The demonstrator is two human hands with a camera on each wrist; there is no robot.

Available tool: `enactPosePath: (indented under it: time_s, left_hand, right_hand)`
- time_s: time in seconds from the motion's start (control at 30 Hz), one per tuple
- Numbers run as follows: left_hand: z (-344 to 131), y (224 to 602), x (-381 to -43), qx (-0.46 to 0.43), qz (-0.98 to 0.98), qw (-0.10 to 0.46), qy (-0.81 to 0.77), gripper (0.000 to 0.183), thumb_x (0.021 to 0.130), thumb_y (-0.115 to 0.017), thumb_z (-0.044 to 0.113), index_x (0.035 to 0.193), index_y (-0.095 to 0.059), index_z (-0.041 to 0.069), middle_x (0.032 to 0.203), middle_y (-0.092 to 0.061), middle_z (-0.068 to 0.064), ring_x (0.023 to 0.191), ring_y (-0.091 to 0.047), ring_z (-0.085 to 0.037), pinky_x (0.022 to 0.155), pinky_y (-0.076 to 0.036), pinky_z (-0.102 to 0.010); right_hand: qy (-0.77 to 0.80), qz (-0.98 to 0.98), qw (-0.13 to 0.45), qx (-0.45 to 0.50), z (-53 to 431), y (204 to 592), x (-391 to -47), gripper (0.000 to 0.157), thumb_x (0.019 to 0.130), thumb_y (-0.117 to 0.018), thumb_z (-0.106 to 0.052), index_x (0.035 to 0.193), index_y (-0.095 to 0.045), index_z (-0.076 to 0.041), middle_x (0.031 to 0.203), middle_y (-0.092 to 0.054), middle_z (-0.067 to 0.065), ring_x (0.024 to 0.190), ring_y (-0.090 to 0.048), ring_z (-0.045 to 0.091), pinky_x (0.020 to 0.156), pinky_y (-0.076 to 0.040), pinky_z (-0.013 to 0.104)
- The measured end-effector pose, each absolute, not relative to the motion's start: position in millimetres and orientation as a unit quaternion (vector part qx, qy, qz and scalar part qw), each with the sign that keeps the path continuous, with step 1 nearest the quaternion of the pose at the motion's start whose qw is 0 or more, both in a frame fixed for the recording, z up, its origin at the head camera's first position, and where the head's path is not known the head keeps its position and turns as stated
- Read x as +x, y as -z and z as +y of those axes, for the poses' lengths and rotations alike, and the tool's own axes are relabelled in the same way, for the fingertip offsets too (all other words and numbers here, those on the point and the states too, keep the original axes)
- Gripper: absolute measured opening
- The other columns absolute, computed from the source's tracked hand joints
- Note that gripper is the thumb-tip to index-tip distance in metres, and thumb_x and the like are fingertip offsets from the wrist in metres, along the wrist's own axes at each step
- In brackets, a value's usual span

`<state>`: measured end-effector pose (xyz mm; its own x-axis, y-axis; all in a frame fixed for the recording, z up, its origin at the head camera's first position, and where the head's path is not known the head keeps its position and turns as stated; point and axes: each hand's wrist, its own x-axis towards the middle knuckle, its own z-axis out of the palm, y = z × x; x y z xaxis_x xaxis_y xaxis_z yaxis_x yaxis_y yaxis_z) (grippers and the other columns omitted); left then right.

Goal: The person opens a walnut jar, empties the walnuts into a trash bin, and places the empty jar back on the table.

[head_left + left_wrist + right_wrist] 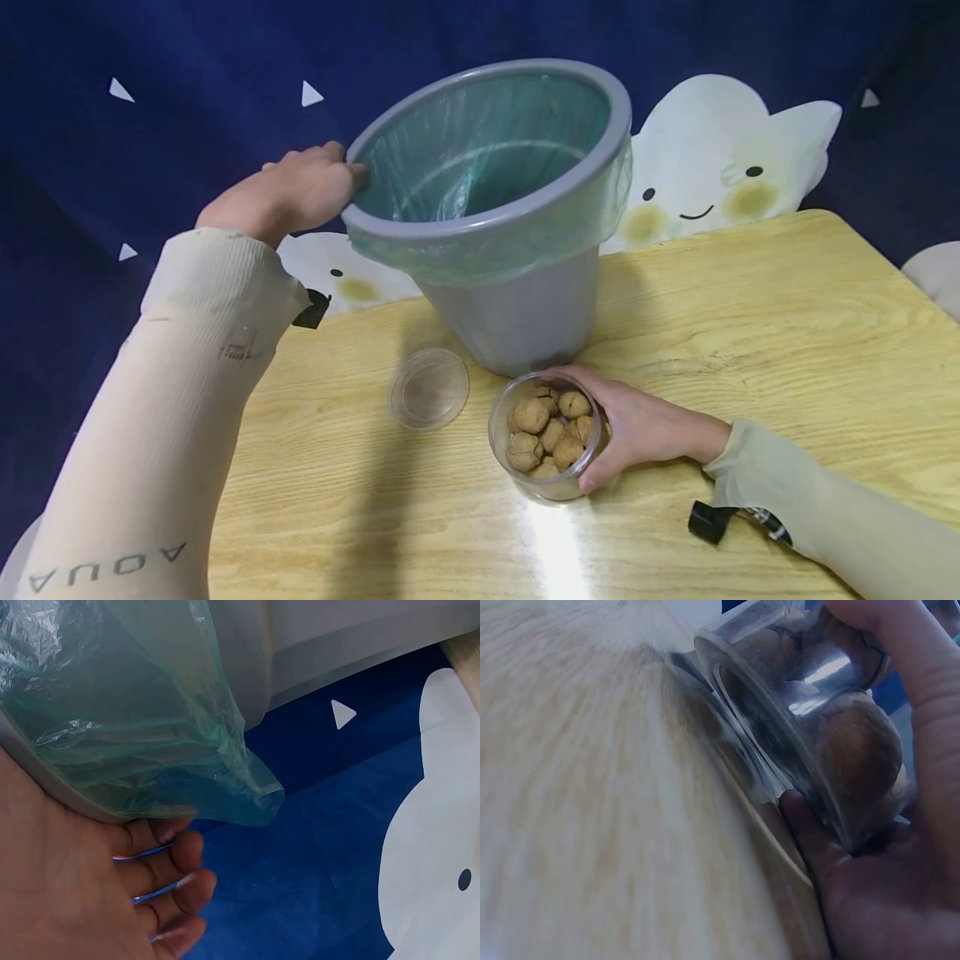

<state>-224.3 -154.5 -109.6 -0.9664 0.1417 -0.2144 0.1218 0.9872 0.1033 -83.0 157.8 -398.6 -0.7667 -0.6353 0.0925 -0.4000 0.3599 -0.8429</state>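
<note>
A grey trash can [517,321], lined with a thin green plastic bag [480,267], stands tilted on the table. My left hand [300,187] grips its rim at the left; in the left wrist view the fingers [187,892] curl loosely below the rim beside the bag's overhang. My right hand [637,425] holds a clear round plastic container [551,492] from its right side, in front of the can. Several walnuts [532,415] lie inside it. In the right wrist view a fingertip [799,806] reaches under the base edge of the container, close over the wood.
A clear round lid [430,390] lies flat on the wooden table [772,358], left of the container. Behind the table hangs a dark blue curtain [225,67] with white clouds and triangles. The can stands near the table's far edge.
</note>
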Motion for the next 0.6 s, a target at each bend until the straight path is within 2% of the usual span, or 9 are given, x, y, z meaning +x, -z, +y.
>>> enactPosePath:
  time_s: [0.13, 0.4, 0.6]
  left_hand:
    - [-159.5, 108.0, -221.9, 0.061, 0.99, 0.119, -0.045, 0.047, 0.107, -0.024, 0.042, 0.124, -0.051, 0.007, 0.127, -0.051, -0.018, 0.133, -0.044, -0.041, 0.123, -0.012, -0.07]
    - [-167.9, 109.8, -218.0, 0.053, 0.99, 0.125, -0.045, 0.05, 0.107, -0.021, 0.042, 0.128, -0.049, 0.006, 0.124, -0.051, -0.018, 0.125, -0.045, -0.039, 0.117, -0.02, -0.068]
    - [-170.9, 113.8, -217.0, 0.052, 0.99, 0.122, -0.051, 0.048, 0.106, -0.023, 0.042, 0.125, -0.05, 0.007, 0.121, -0.051, -0.017, 0.122, -0.044, -0.038, 0.115, -0.021, -0.065]
  right_hand:
    - [0.478, 0.809, 0.133, -0.315, 153.2, 397.5, -83.7, 0.121, 0.055, -0.099, -0.05, 0.156, -0.033, -0.036, 0.155, -0.049, -0.006, 0.14, -0.051, 0.02, 0.117, -0.042, 0.048]
    - [0.483, 0.799, 0.125, -0.337, 147.5, 399.9, -85.0, 0.123, 0.057, -0.099, -0.049, 0.159, -0.033, -0.028, 0.156, -0.049, 0.001, 0.141, -0.052, 0.025, 0.119, -0.042, 0.049]
    - [0.501, 0.784, 0.133, -0.342, 144.4, 404.1, -86.7, 0.123, 0.058, -0.1, -0.046, 0.159, -0.033, -0.029, 0.155, -0.049, -0.002, 0.14, -0.051, 0.017, 0.119, -0.04, 0.031]
